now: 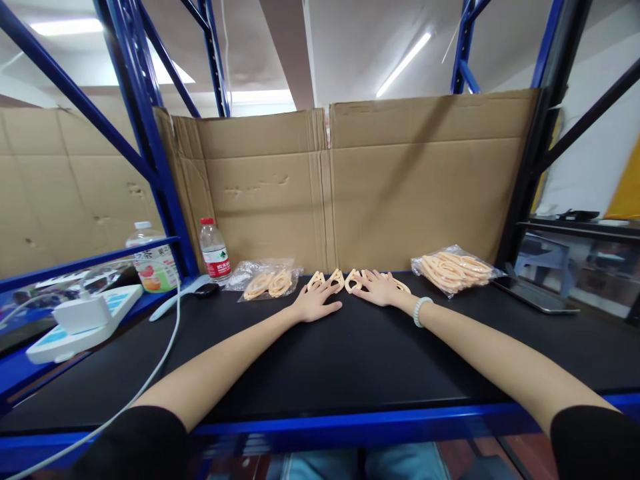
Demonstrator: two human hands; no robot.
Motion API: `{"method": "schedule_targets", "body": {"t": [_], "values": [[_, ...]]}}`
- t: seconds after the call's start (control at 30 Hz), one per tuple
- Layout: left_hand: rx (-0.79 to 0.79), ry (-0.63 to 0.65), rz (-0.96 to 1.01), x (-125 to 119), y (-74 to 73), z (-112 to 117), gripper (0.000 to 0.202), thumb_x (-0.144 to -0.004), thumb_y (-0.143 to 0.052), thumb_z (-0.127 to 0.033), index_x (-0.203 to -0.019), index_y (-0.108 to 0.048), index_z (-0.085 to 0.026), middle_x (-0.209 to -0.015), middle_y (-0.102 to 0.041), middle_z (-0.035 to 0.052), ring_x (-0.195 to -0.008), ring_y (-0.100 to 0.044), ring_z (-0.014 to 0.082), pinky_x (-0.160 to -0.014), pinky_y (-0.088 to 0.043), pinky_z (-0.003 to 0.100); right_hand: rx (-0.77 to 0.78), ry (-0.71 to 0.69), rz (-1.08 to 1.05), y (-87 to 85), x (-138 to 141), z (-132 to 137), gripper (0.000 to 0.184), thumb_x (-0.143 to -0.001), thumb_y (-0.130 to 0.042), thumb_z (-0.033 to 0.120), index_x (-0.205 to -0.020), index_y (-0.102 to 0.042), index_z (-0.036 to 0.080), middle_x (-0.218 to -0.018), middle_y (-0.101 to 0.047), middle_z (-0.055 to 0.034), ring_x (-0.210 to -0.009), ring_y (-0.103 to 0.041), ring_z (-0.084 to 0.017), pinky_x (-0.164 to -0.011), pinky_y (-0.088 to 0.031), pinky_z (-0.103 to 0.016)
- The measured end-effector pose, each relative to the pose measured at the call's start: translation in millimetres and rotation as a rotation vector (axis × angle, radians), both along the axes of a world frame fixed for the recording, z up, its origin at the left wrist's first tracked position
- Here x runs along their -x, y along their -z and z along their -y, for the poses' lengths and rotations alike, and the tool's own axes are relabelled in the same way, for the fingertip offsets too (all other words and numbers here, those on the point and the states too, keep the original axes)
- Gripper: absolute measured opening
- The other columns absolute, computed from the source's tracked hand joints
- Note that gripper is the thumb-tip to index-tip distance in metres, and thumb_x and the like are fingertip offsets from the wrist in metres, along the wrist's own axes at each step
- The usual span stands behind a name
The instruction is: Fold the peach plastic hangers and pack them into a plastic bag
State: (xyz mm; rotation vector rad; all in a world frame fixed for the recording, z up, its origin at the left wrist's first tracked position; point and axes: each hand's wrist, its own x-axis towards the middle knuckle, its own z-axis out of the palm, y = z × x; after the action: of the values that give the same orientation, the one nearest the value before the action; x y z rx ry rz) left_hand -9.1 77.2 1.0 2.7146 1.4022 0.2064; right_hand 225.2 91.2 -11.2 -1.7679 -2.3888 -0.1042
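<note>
Several flat, peach-coloured pieces with cut-out holes lie in a row toward the back of the black tabletop. My left hand rests over the left ones, palm down, with its fingers spread. On the right side of the row, my right hand lies flat with fingers apart, partly covering the pieces there. What exactly the pieces are I cannot tell. To the left is a clear plastic bag with similar pieces inside. A fuller clear bag of peach-coloured pieces lies to the right.
Cardboard panels stand along the back. At left are a red-capped water bottle, a larger drink bottle, a power strip and a white cable. A dark flat tray-like object lies at right. Blue posts frame the table.
</note>
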Motion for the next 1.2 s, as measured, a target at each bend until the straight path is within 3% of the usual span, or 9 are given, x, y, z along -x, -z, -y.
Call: {"method": "schedule_targets", "body": {"t": [0.1,0.2,0.33,0.43,0.53,0.73,0.93,1.2], "values": [[-0.135,0.001,0.056,3.3,1.8,8.5,0.061,-0.092,-0.031,-0.055,-0.144,-0.03,-0.024,-0.153,-0.025,0.0107,-0.142,-0.017,0.029,-0.109,-0.013,0.06,-0.025,-0.038,-0.06,-3.5,-7.7,3.4,0.078,-0.087,-0.016,0.07,-0.147,-0.027,0.021,-0.152,-0.026,-0.0151,-0.14,-0.016,-0.037,-0.107,-0.014,-0.063],[-0.252,0.065,0.091,11.4,3.2,21.1,0.048,-0.092,-0.036,-0.041,-0.136,-0.042,-0.02,-0.144,-0.042,0.0118,-0.137,-0.031,0.0269,-0.111,-0.018,0.055,-0.052,-0.103,-0.108,-5.9,-30.6,6.8,0.077,-0.089,-0.017,0.066,-0.146,-0.029,0.016,-0.15,-0.031,-0.015,-0.14,-0.02,-0.033,-0.109,-0.021,-0.053],[-0.255,0.128,0.134,26.0,3.9,33.9,0.039,-0.09,-0.042,-0.033,-0.124,-0.052,-0.018,-0.132,-0.054,0.012,-0.125,-0.047,0.0252,-0.108,-0.031,0.046,-0.148,-0.205,-0.081,1.9,-68.7,8.0,0.069,-0.093,-0.021,0.055,-0.139,-0.041,0.008,-0.141,-0.044,-0.0172,-0.135,-0.033,-0.028,-0.111,-0.024,-0.041],[-0.232,0.099,0.188,32.0,4.5,36.1,0.04,-0.089,-0.043,-0.033,-0.122,-0.054,-0.013,-0.129,-0.056,0.0147,-0.121,-0.05,0.0251,-0.104,-0.038,0.04,-0.098,-0.14,-0.088,13.5,-80.7,4.5,0.072,-0.092,-0.02,0.055,-0.14,-0.038,0.004,-0.144,-0.039,-0.0194,-0.136,-0.032,-0.028,-0.111,-0.024,-0.04],[-0.242,0.126,0.204,32.4,5.1,35.1,0.038,-0.089,-0.044,-0.032,-0.12,-0.055,-0.013,-0.131,-0.054,0.015,-0.123,-0.049,0.0263,-0.105,-0.038,0.041,-0.001,-0.044,-0.088,20.1,-74.9,-1.0,0.077,-0.091,-0.02,0.058,-0.144,-0.028,0.003,-0.15,-0.029,-0.0199,-0.139,-0.025,-0.031,-0.111,-0.024,-0.043],[-0.284,0.159,0.227,30.3,3.8,35.9,0.033,-0.088,-0.047,-0.03,-0.116,-0.057,-0.017,-0.127,-0.057,0.0121,-0.12,-0.052,0.0247,-0.104,-0.04,0.04,0.018,0.069,-0.106,15.9,-55.8,-0.4,0.075,-0.092,-0.014,0.06,-0.145,-0.027,0.009,-0.151,-0.026,-0.0176,-0.14,-0.02,-0.032,-0.11,-0.023,-0.05],[-0.33,0.189,0.248,30.3,2.9,37.1,0.029,-0.085,-0.049,-0.024,-0.112,-0.059,-0.018,-0.122,-0.06,0.0111,-0.117,-0.054,0.0253,-0.102,-0.041,0.042,-0.168,0.046,-0.091,13.1,-56.5,13.1,0.069,-0.092,-0.013,0.059,-0.141,-0.036,0.016,-0.148,-0.035,-0.0142,-0.139,-0.023,-0.03,-0.108,-0.023,-0.055],[-0.52,0.156,0.205,44.3,-3.4,24.6,0.032,-0.083,-0.04,-0.012,-0.106,-0.062,-0.019,-0.12,-0.061,0.01,-0.117,-0.05,0.0245,-0.103,-0.037,0.045,-0.363,-0.003,-0.057,-14.7,-50.4,41.1,0.074,-0.092,-0.02,0.058,-0.147,-0.022,0.008,-0.147,-0.035,-0.0198,-0.139,-0.025,-0.03,-0.11,-0.022,-0.049]]}}
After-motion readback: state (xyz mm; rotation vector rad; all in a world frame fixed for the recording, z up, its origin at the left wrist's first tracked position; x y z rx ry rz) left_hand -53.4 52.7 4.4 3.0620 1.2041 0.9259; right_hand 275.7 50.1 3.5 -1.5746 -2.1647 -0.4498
